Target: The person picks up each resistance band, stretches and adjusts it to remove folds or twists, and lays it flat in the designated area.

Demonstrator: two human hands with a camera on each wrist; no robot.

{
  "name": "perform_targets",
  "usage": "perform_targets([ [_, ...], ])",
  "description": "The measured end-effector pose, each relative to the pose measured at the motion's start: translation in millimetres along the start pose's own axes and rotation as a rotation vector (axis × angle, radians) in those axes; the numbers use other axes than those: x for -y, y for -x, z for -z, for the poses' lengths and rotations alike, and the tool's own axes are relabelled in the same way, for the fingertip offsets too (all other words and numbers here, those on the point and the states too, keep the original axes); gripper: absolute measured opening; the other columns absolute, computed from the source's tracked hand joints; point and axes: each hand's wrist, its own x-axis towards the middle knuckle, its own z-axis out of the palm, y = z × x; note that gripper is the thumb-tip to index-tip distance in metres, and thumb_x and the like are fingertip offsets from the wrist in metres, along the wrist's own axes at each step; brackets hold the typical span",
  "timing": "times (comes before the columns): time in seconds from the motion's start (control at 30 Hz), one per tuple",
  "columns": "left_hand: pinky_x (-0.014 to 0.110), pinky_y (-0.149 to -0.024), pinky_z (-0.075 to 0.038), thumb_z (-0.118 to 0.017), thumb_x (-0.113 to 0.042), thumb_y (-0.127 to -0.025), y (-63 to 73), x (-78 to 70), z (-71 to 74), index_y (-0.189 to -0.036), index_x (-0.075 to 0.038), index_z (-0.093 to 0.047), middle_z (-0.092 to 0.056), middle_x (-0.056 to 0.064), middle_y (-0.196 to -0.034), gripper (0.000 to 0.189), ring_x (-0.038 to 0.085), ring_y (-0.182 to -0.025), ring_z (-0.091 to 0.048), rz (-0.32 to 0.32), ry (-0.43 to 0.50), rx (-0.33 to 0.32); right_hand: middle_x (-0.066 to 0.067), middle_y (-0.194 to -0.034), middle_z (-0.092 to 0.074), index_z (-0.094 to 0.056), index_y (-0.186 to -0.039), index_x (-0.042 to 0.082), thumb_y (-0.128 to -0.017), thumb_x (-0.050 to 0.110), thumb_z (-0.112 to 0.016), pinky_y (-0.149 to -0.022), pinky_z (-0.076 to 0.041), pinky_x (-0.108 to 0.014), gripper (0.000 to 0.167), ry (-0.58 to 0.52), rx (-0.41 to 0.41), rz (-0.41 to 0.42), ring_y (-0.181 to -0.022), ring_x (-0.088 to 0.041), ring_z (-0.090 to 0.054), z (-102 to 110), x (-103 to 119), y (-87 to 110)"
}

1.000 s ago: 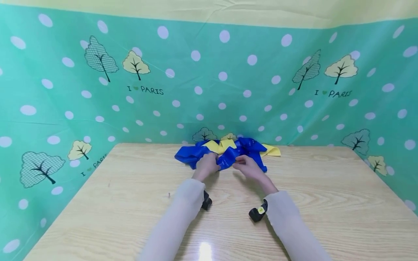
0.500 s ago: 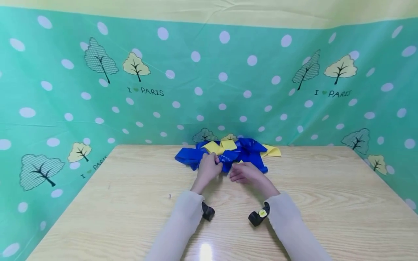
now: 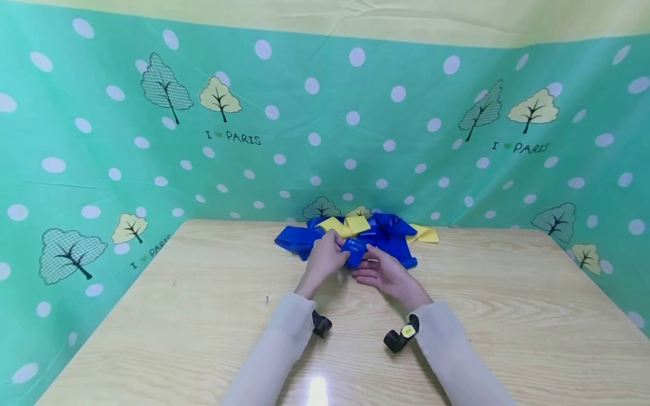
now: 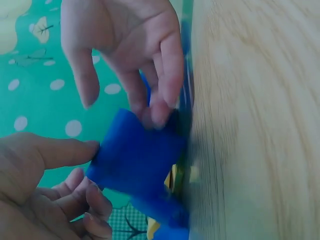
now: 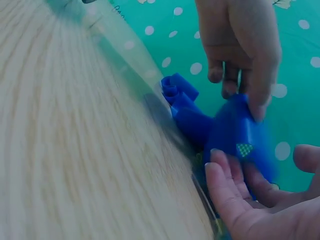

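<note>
A heap of flat, glossy bands lies at the table's far edge, with a blue band (image 3: 354, 251) lifted at its front and folded yellow band (image 3: 357, 225) on top. My left hand (image 3: 327, 255) pinches the raised blue band at its left edge, thumb on the near face in the right wrist view. My right hand (image 3: 388, 273) is at the opposite edge, its fingers (image 5: 231, 175) touching the blue surface and its thumb held apart. In the left wrist view, the blue fold (image 4: 135, 155) spans the space between both hands.
The heap stands against a green dotted curtain (image 3: 284, 141) behind the wooden table (image 3: 203, 316). More blue band (image 3: 295, 239) spreads left, and a yellow end (image 3: 425, 234) sticks out right. Black wrist straps with cameras (image 3: 401, 335) sit on both arms.
The front blue band has come up off the heap between my hands. My right hand drew back from it, turned, and now touches its right edge with fingers spread.
</note>
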Motion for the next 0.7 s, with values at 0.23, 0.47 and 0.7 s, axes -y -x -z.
perform_targets([
  [0.23,0.030,-0.064,-0.053,-0.073,-0.007,-0.081,-4.7,6.6,5.9,-0.102,-0.003,-0.059,-0.069,0.011,-0.086,0.025,0.021,-0.075,-0.065,0.032,0.043,0.026,-0.003,-0.082,-0.062,-0.054,-0.098,0.010,-0.100,0.020,-0.048,-0.081,-0.057,-0.036,0.011,-0.002,0.017,0.007,-0.079,-0.018,-0.066,5.6,-0.2,0.6],
  [0.47,0.025,-0.055,-0.054,-0.067,0.001,-0.081,-5.5,9.7,3.5,-0.101,0.001,-0.059,-0.068,0.013,-0.080,0.022,0.022,-0.063,-0.070,0.042,0.167,0.070,0.000,-0.078,-0.068,-0.051,-0.094,0.013,-0.099,0.017,-0.047,-0.073,-0.059,-0.035,0.008,0.090,0.052,-0.026,-0.076,-0.019,-0.070,9.6,-5.4,2.9],
  [0.7,0.026,-0.056,-0.056,-0.066,0.000,-0.083,-7.7,10.5,-0.4,-0.098,0.001,-0.060,-0.067,0.014,-0.082,0.017,0.018,-0.060,-0.068,0.039,0.216,0.030,-0.009,-0.094,-0.072,-0.047,-0.117,-0.006,-0.102,0.039,-0.037,-0.076,-0.058,-0.036,0.049,0.146,0.100,-0.088,-0.086,-0.022,-0.071,9.5,-6.7,3.0],
])
